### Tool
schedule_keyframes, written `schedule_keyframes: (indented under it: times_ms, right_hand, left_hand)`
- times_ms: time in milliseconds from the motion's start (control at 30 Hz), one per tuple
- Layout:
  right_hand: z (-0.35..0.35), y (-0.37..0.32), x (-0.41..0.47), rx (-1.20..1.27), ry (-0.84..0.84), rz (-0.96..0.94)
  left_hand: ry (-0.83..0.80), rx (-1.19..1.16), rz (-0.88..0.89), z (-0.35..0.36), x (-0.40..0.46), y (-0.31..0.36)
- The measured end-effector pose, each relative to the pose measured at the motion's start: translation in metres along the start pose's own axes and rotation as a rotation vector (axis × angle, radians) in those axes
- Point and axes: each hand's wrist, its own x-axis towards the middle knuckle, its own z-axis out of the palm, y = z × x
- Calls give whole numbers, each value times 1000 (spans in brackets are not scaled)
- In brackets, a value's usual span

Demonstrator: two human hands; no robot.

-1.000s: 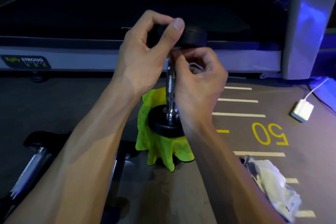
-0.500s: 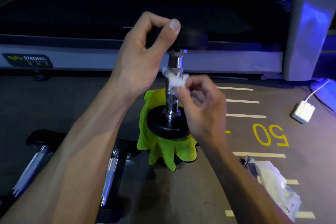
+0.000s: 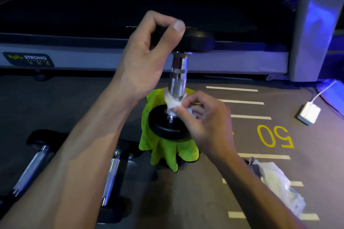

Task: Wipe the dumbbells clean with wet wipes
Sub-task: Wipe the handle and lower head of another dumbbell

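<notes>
Hands on an upright dumbbell (image 3: 177, 78), wipe at the foot of its handle.
The left hand (image 3: 147, 57) grips the black top head; the right hand (image 3: 206, 122) pinches a white wet wipe (image 3: 172, 102) against the knurled chrome handle just above the lower head, which stands on a green cloth (image 3: 167, 151) on the floor (image 3: 195, 191). Two more dumbbells (image 3: 111, 174) lie at lower left, a wipe packet (image 3: 279, 184) at lower right, a white charger (image 3: 309, 112) near the right edge.

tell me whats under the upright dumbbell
A green cloth lies under the upright dumbbell, draped over something dark. What that dark thing is stays hidden by the cloth.
</notes>
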Motion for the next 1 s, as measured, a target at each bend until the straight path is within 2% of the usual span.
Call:
schedule_keyframes:
  times_ms: [133,233,333,400,567,700,833,933,1000]
  right_hand:
    - [1,-20,24,241,109,-16]
    - [6,-14,19,303,87,5]
    - [-4,0,8,104,-44,42]
    - [-13,1,1,-60,-114,66]
    - [-2,-17,-21,-605,41,-149]
    - [16,-32,-26,-828,126,-308]
    - [11,-30,-34,-890,139,-317]
    - [17,-32,-50,-758,48,-369]
    - [16,-30,-45,-698,113,-329]
  left_hand:
    - [-24,32,23,3,0,0]
    - [-26,122,84,1,-2,1]
    - [50,234,137,-4,-3,-2]
    - [75,229,115,-3,-4,-2]
    - [157,229,71,6,-7,4]
    - [232,234,58,5,-8,6]
    - [264,232,50,6,-10,9]
    - [275,237,67,8,-12,13]
    - [275,247,66,7,-14,15]
